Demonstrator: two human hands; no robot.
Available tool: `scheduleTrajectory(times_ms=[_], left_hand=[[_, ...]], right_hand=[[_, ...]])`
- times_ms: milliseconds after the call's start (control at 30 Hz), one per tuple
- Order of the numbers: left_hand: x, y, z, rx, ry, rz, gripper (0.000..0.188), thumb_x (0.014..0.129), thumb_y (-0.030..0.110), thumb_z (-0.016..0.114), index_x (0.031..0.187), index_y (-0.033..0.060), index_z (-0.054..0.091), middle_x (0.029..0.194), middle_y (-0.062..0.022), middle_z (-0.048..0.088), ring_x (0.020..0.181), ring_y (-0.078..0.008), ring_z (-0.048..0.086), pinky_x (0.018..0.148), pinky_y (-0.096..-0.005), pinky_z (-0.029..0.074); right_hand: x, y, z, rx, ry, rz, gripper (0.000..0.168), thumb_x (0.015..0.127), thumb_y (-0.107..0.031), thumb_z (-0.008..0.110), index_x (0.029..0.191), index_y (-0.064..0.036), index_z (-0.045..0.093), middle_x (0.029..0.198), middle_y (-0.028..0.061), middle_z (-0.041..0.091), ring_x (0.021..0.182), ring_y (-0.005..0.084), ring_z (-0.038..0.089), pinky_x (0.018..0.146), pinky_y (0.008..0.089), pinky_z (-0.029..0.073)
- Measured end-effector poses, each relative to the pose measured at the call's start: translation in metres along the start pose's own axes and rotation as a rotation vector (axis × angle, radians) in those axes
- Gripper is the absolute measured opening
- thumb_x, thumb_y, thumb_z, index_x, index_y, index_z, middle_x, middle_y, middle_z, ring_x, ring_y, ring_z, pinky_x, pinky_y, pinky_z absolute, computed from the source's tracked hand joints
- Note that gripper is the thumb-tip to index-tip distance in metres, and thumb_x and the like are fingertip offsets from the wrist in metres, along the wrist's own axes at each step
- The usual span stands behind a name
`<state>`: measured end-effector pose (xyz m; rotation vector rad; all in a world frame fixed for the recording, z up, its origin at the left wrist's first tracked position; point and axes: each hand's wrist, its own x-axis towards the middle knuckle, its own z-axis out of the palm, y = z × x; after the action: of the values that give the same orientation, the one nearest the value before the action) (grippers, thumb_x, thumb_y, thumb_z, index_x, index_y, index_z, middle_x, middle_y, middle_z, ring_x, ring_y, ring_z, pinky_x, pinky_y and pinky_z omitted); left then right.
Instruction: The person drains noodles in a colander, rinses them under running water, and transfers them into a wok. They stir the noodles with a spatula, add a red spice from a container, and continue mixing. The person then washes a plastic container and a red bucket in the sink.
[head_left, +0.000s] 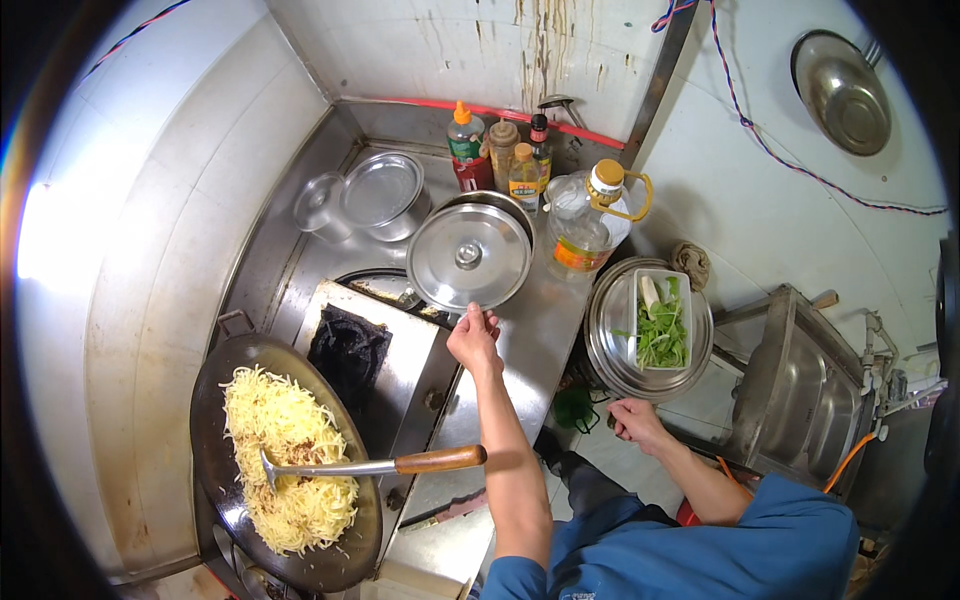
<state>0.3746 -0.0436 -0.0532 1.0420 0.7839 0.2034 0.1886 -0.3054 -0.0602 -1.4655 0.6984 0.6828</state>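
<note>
My left hand (475, 339) touches the near rim of a round steel lid (469, 256), its fingertips at the edge. The lid lies on a steel pot and leaves part of the pot's far rim showing. My right hand (634, 421) is half closed, with a small dark thing at its fingertips that I cannot make out, near the edge of a large lidded steel pot (596, 330). To the left, a wok (225, 465) holds shredded pale potato (277, 405) with brown bits. A ladle with a wooden handle (439, 459) rests across it.
Sauce bottles (471, 146) and a big oil jug (589, 225) stand behind the pot. Two smaller lidded steel containers (382, 191) are at the back left. A white tray of leafy greens (663, 330) sits on the large pot. A steel sink (806, 405) is at the right.
</note>
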Motion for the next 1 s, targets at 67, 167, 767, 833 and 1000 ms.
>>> scheduleTrajectory(times_ms=[67, 167, 767, 833, 1000], left_hand=[[0.009, 0.000, 0.006, 0.256, 0.033, 0.035, 0.040, 0.091, 0.031, 0.066, 0.067, -0.0018, 0.065, 0.060, -0.0056, 0.062, 0.052, -0.0115, 0.055, 0.057, -0.0253, 0.048], [0.026, -0.001, 0.009, 0.712, 0.003, 0.116, 0.051, 0.088, 0.044, 0.062, 0.064, -0.0010, 0.067, 0.057, -0.0072, 0.062, 0.054, -0.0167, 0.058, 0.059, -0.0324, 0.047], [-0.242, -0.016, -0.248, 0.699, -0.047, 0.078, 0.015, 0.085, 0.012, 0.070, 0.080, 0.0010, 0.063, 0.064, -0.0009, 0.056, 0.061, -0.0132, 0.053, 0.062, -0.0267, 0.044], [-0.307, -0.018, -0.316, 0.540, 0.226, -0.114, 0.023, 0.087, 0.017, 0.069, 0.074, -0.0006, 0.064, 0.064, -0.0048, 0.062, 0.060, -0.0110, 0.056, 0.058, -0.0265, 0.045], [-0.425, -0.005, -0.395, 0.792, 0.399, -0.054, 0.021, 0.090, 0.018, 0.065, 0.101, 0.0004, 0.068, 0.078, -0.0033, 0.059, 0.067, -0.0108, 0.049, 0.060, -0.0279, 0.044]], right_hand=[[0.004, -0.006, 0.002, -0.037, -0.028, -0.071, 0.025, 0.095, -0.022, 0.057, 0.105, 0.000, 0.064, 0.064, 0.0034, 0.056, 0.050, 0.0076, 0.047, 0.044, 0.0227, 0.036], [0.014, -0.040, 0.017, -0.114, -0.071, -0.228, 0.025, 0.096, -0.021, 0.056, 0.106, 0.000, 0.063, 0.066, 0.0032, 0.057, 0.053, 0.0079, 0.049, 0.046, 0.0222, 0.038], [0.258, -0.352, 0.174, 0.017, 0.886, -0.453, 0.095, 0.068, -0.008, 0.074, 0.145, 0.002, 0.018, 0.141, 0.0265, 0.039, 0.131, 0.0381, 0.040, 0.112, 0.0426, 0.033], [0.231, -0.346, 0.197, -0.110, 0.792, -0.375, 0.092, 0.068, -0.013, 0.076, 0.144, -0.007, 0.023, 0.136, 0.0240, 0.046, 0.126, 0.0404, 0.044, 0.107, 0.0459, 0.040], [0.225, -0.353, 0.180, -0.305, 0.845, -0.314, 0.081, 0.065, -0.031, 0.082, 0.135, -0.019, 0.044, 0.133, 0.0166, 0.048, 0.124, 0.0353, 0.048, 0.104, 0.0469, 0.040]])
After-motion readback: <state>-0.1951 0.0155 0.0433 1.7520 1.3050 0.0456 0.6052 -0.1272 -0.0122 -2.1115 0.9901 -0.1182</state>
